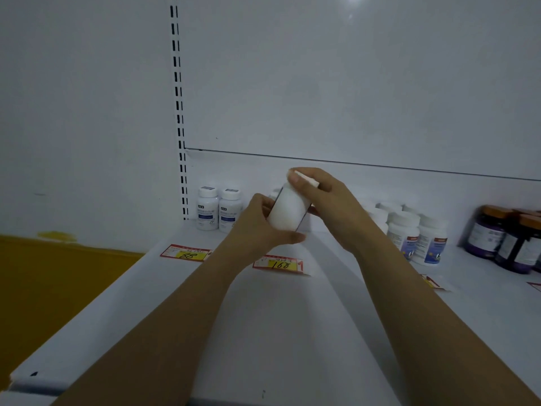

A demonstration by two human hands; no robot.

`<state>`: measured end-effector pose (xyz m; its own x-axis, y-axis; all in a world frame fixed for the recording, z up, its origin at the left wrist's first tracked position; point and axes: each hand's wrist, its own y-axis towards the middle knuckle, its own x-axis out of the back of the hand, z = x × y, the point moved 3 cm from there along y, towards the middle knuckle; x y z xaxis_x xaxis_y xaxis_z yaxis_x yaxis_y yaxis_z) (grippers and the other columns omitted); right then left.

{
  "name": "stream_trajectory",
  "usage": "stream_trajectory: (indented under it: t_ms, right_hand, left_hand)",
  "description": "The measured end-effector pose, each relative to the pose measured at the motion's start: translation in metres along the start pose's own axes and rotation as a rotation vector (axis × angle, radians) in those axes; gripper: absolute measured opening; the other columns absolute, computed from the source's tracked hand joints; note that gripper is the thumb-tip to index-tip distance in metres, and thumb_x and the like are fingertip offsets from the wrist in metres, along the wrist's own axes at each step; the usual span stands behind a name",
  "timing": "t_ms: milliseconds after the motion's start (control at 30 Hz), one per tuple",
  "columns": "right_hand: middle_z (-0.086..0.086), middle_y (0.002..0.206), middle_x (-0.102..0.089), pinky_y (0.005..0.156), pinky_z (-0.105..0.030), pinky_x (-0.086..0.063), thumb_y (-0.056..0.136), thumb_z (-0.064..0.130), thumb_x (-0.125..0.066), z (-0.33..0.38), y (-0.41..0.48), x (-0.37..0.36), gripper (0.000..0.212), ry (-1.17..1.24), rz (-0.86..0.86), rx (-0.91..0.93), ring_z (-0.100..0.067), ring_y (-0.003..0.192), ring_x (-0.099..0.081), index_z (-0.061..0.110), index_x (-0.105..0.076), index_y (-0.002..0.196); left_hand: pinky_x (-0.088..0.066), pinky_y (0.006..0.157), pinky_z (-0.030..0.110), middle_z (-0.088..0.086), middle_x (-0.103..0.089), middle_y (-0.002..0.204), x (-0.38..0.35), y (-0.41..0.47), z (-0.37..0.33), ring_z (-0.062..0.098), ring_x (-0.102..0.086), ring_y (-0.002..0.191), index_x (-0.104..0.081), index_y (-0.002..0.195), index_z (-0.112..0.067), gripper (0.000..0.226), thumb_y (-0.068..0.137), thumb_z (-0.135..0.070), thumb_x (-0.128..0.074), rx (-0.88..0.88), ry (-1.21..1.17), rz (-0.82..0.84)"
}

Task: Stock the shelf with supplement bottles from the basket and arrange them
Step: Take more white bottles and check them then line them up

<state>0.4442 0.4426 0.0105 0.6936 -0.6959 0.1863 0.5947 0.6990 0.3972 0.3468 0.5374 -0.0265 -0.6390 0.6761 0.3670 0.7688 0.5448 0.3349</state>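
A white supplement bottle (pixel 288 208) is held tilted above the white shelf (pixel 263 317), its cap end pointing up and to the right. My left hand (pixel 260 222) grips its lower body from the left. My right hand (pixel 325 200) curls over its white cap from the right. Two white bottles with blue labels (pixel 219 210) stand at the back left of the shelf. Several white bottles with blue and red labels (pixel 415 237) stand to the right, partly hidden by my right forearm. The basket is out of view.
Dark purple bottles with orange caps (pixel 509 241) stand at the far right. Red and yellow price tags (pixel 187 253) (pixel 279 263) lie on the shelf. A slotted upright (pixel 179 112) runs up the white back panel. A yellow floor (pixel 58 282) lies at the lower left.
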Motion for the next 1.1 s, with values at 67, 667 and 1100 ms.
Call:
stream_trajectory:
  t_ms: [67, 667, 1100]
  right_hand:
    - [0.001, 0.115, -0.063, 0.092, -0.038, -0.054, 0.085, 0.035, -0.067, -0.002, 0.000, 0.002, 0.038, 0.008, -0.052, 0.007, -0.018, 0.107, -0.061, 0.022, -0.062, 0.120]
    - [-0.001, 0.127, -0.060, 0.090, -0.028, -0.054, 0.098, 0.024, -0.049, -0.007, -0.003, 0.004, 0.037, 0.001, 0.002, 0.001, -0.014, 0.110, -0.060, 0.015, -0.053, 0.134]
    - [-0.002, 0.120, -0.057, 0.094, -0.035, -0.053, 0.093, 0.033, -0.056, -0.008, -0.001, -0.005, 0.037, -0.185, 0.070, 0.020, -0.017, 0.109, -0.059, 0.027, -0.053, 0.130]
  left_hand:
    - [-0.042, 0.065, 0.014, -0.008, -0.053, 0.103, -0.001, 0.000, 0.001, 0.008, -0.054, 0.090, -0.043, 0.114, -0.019, 0.063, 0.067, -0.030, -0.084, 0.014, 0.009, 0.001]
    - [-0.046, 0.092, 0.027, -0.003, -0.065, 0.114, -0.002, -0.005, 0.004, 0.012, -0.060, 0.102, -0.055, 0.123, -0.020, 0.051, 0.077, -0.033, -0.073, 0.077, 0.049, 0.159]
    - [-0.052, 0.091, 0.034, -0.001, -0.064, 0.115, 0.005, -0.001, 0.011, 0.016, -0.063, 0.102, -0.050, 0.121, -0.016, 0.075, 0.059, -0.035, -0.087, 0.078, 0.087, 0.001]
